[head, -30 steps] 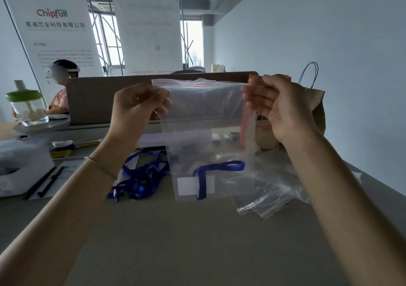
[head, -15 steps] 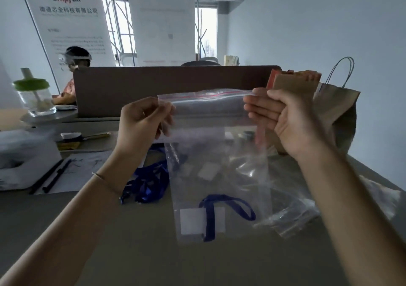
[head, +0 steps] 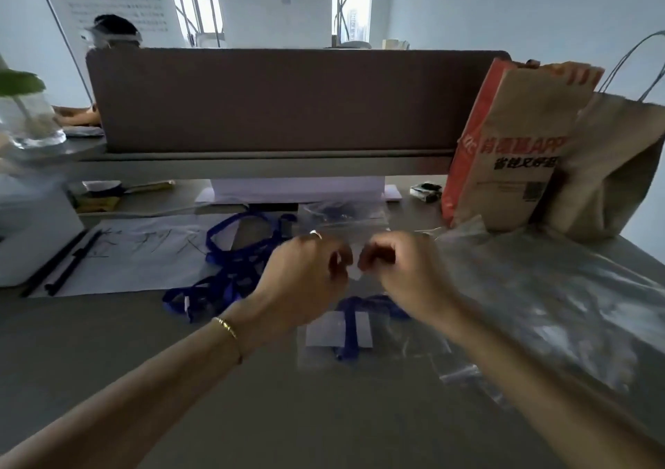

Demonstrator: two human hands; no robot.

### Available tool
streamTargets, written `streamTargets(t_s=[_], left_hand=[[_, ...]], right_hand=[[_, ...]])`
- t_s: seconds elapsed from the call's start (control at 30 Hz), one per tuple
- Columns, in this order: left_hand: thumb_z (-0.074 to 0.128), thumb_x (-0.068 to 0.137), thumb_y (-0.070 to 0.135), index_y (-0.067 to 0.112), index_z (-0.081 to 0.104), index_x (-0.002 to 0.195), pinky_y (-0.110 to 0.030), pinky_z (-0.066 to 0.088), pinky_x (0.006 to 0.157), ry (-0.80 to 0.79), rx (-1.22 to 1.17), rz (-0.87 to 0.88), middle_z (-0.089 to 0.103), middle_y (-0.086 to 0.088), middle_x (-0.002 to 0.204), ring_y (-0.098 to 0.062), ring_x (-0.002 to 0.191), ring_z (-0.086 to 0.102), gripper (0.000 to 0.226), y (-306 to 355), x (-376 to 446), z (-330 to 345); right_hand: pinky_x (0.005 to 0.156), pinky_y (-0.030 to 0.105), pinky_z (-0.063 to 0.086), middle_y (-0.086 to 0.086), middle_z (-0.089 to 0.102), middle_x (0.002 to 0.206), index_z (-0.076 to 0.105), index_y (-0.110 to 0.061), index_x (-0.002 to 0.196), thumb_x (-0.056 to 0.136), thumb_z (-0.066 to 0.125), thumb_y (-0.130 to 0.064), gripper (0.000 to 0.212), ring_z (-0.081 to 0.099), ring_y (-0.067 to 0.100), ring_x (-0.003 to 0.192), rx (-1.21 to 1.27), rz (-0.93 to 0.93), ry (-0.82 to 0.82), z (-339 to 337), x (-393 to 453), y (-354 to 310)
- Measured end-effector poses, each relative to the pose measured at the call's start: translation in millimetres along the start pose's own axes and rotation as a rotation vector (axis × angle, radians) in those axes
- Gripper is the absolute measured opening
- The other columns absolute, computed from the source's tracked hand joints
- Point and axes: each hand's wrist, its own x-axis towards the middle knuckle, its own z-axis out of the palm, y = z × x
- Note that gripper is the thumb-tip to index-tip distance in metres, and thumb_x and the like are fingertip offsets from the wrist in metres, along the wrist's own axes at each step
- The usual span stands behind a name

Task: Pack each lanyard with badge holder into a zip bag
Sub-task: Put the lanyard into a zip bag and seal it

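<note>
A clear zip bag [head: 406, 341] lies flat on the grey table. Inside it I see a blue lanyard with a white badge holder [head: 338, 332]. My left hand [head: 306, 274] and my right hand [head: 399, 270] are close together over the bag's top edge, both pinching it between fingers and thumb. The hands hide the zip strip. A loose heap of blue lanyards [head: 230, 270] lies just left of my left hand.
A pile of empty clear bags [head: 547, 306] spreads to the right. Two paper bags [head: 521, 144] stand at the back right. A brown desk divider [head: 288, 98] closes off the back. White paper with pens [head: 144, 252] lies left, beside a white box [head: 32, 231].
The bag was held up in the air by its top corners. It has come down flat onto the table, and my hands have moved together at the middle of its top edge.
</note>
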Motion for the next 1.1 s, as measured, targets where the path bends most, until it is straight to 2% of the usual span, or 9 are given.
streamTargets(t_s=[0.17, 0.4, 0.47, 0.63, 0.7, 0.77, 0.87, 0.97, 1.1], left_hand=[[0.056, 0.085, 0.025, 0.026, 0.061, 0.11, -0.036, 0.053, 0.082, -0.139, 0.123, 0.022, 0.061, 0.006, 0.112, -0.018, 0.106, 0.057, 0.026, 0.5, -20.5, 47.0], [0.05, 0.092, 0.029, 0.032, 0.051, 0.131, -0.025, 0.04, 0.097, -0.158, 0.04, 0.041, 0.056, 0.009, 0.129, -0.012, 0.118, 0.052, 0.039, -4.4, -36.0, 52.0], [0.051, 0.092, 0.03, 0.034, 0.054, 0.125, -0.023, 0.043, 0.089, -0.155, 0.044, 0.063, 0.059, 0.012, 0.123, -0.01, 0.113, 0.055, 0.033, -4.0, -40.2, 45.3], [0.065, 0.089, 0.033, 0.025, 0.055, 0.126, -0.026, 0.046, 0.088, -0.13, 0.062, 0.047, 0.058, 0.005, 0.125, -0.015, 0.114, 0.054, 0.039, -19.8, -7.7, 56.3], [0.067, 0.088, 0.033, 0.025, 0.05, 0.132, -0.027, 0.047, 0.093, -0.149, 0.021, 0.019, 0.055, 0.003, 0.129, -0.015, 0.117, 0.054, 0.048, -30.9, 3.0, 69.6], [0.059, 0.092, 0.027, 0.026, 0.041, 0.139, -0.034, 0.047, 0.102, -0.183, -0.043, -0.016, 0.05, 0.001, 0.137, -0.016, 0.125, 0.05, 0.05, -39.4, 5.4, 79.6], [0.041, 0.1, 0.032, 0.025, 0.033, 0.148, -0.044, 0.03, 0.118, -0.22, 0.008, -0.079, 0.034, -0.001, 0.155, -0.02, 0.146, 0.027, 0.049, -48.4, 4.2, 84.8], [0.04, 0.1, 0.034, 0.027, 0.038, 0.145, -0.042, 0.025, 0.12, -0.231, 0.061, -0.085, 0.036, -0.002, 0.154, -0.022, 0.145, 0.028, 0.046, -53.3, 11.6, 72.6], [0.051, 0.093, 0.021, 0.026, 0.051, 0.137, -0.036, 0.037, 0.11, -0.156, 0.068, -0.048, 0.054, 0.003, 0.14, -0.019, 0.13, 0.047, 0.044, -57.6, 37.5, 56.0]], right_hand=[[0.079, 0.036, 0.053, -0.002, 0.071, 0.098, 0.073, -0.025, 0.099, 0.074, 0.062, -0.017, 0.029, 0.066, 0.022, 0.094, -0.433, -0.064, -0.165, 38.8, -36.0, 23.7], [0.115, 0.031, 0.026, -0.008, 0.046, 0.148, 0.044, -0.032, 0.143, 0.095, 0.043, -0.038, 0.049, 0.037, 0.015, 0.141, -0.424, -0.035, -0.24, 42.3, -58.3, 22.1], [0.115, 0.034, 0.027, -0.008, 0.046, 0.149, 0.047, -0.034, 0.142, 0.093, 0.047, -0.037, 0.049, 0.037, 0.016, 0.142, -0.418, -0.029, -0.3, 36.7, -61.4, 17.4], [0.096, 0.035, 0.045, 0.0, 0.066, 0.116, 0.067, -0.017, 0.114, 0.082, 0.064, -0.022, 0.033, 0.06, 0.023, 0.112, -0.465, -0.04, -0.169, 43.6, -21.0, 24.6], [0.115, 0.039, 0.033, 0.007, 0.052, 0.144, 0.054, -0.016, 0.137, 0.089, 0.061, -0.031, 0.051, 0.046, 0.028, 0.137, -0.486, 0.009, -0.21, 52.8, -10.1, 34.3], [0.125, 0.048, 0.008, 0.012, 0.014, 0.167, 0.018, -0.023, 0.159, 0.1, 0.042, -0.046, 0.068, 0.007, 0.03, 0.155, -0.537, 0.067, -0.31, 60.8, -9.8, 44.5], [0.124, 0.053, -0.008, 0.01, -0.014, 0.168, -0.01, -0.033, 0.158, 0.102, 0.02, -0.061, 0.07, -0.019, 0.026, 0.153, -0.568, 0.148, -0.466, 62.0, -8.7, 49.3], [0.124, 0.052, 0.001, 0.008, -0.002, 0.169, 0.0, -0.033, 0.16, 0.096, 0.021, -0.069, 0.076, -0.008, 0.026, 0.155, -0.54, 0.198, -0.524, 55.7, 3.7, 45.8], [0.121, 0.05, 0.02, 0.008, 0.025, 0.163, 0.018, -0.027, 0.157, 0.095, 0.035, -0.062, 0.073, 0.02, 0.028, 0.151, -0.55, 0.13, -0.286, 53.8, 39.8, 43.6]])
